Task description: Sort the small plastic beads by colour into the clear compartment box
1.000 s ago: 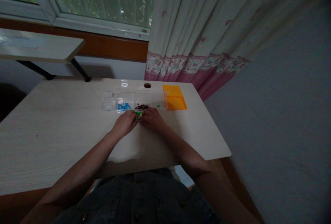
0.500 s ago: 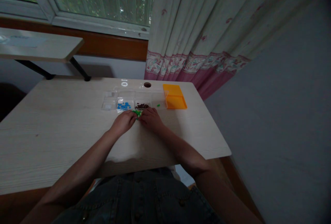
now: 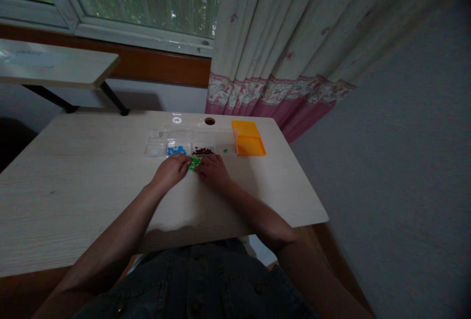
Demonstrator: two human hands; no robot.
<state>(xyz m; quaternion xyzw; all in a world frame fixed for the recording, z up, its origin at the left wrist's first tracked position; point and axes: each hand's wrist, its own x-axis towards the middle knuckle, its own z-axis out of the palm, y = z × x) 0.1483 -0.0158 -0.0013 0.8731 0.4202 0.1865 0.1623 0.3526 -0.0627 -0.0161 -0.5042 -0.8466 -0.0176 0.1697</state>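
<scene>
A small heap of green pieces (image 3: 195, 164) lies on the table in front of a clear divided box, between my two hands. My left hand (image 3: 172, 169) is at the left side of the heap, its fingers curled together with the tips against the green pieces. On the other side, my right hand (image 3: 214, 171) rests with bent fingers at the heap's right edge. Whatever either hand pinches is too small to make out. Just behind the hands, the clear box (image 3: 180, 136) holds blue pieces (image 3: 176, 150) and dark brown pieces (image 3: 202, 151) in separate compartments.
A single green piece (image 3: 225, 150) lies in the box's right compartment. An orange tray (image 3: 251, 145) with its lid opened back stands at the box's right end. Behind are a round hole (image 3: 209, 121) in the table (image 3: 91, 176), a raised shelf (image 3: 84, 66) and a curtain (image 3: 257, 64).
My left hand has shifted slightly left, away from my right hand. More of the green heap now shows between them, and it looks more spread out. The box has not moved.
</scene>
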